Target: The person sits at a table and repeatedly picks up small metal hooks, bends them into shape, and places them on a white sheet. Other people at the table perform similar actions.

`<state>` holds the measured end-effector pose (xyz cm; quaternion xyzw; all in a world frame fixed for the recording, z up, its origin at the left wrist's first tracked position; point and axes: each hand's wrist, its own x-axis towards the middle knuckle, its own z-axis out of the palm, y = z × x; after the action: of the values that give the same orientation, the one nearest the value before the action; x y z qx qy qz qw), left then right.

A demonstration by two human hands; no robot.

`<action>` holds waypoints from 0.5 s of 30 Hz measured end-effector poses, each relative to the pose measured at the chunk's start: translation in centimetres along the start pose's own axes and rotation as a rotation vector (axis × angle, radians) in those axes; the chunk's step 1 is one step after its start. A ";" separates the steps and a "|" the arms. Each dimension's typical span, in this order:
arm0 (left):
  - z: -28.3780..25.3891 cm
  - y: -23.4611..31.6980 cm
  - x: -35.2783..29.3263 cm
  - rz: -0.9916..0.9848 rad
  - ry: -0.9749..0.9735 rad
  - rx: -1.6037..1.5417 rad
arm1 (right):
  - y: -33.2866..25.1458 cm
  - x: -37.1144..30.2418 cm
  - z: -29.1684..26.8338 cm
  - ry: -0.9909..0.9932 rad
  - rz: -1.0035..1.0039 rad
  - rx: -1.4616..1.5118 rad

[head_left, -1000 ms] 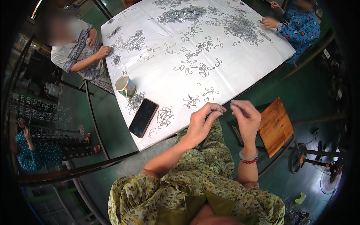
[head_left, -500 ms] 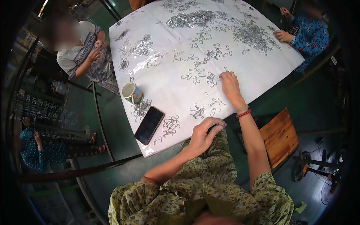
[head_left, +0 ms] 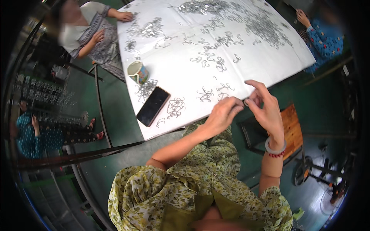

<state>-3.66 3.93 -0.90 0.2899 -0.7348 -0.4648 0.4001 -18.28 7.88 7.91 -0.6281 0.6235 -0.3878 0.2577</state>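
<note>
Right of centre, left hand [head_left: 220, 118] and right hand [head_left: 268, 113]: almost meeting; whether they're gripping anything, I can't tell.
Wire hooks [head_left: 206, 94]: lying just above the left hand.

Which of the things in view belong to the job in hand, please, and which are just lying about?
With the job:
left hand and right hand, fingertips close together
small metal hooks, heaped and scattered
white-covered table beneath them

Apparently just lying about:
dark phone
patterned cup
wooden stool
</note>
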 end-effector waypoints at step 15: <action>-15.1 -18.4 16.4 0.128 0.280 0.732 | 2.5 -3.0 1.5 0.290 0.172 0.184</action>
<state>1.87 -23.35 -8.78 0.4273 -0.8069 -0.1024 0.3948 -18.33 10.35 4.57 -0.4838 0.6674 -0.5062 0.2536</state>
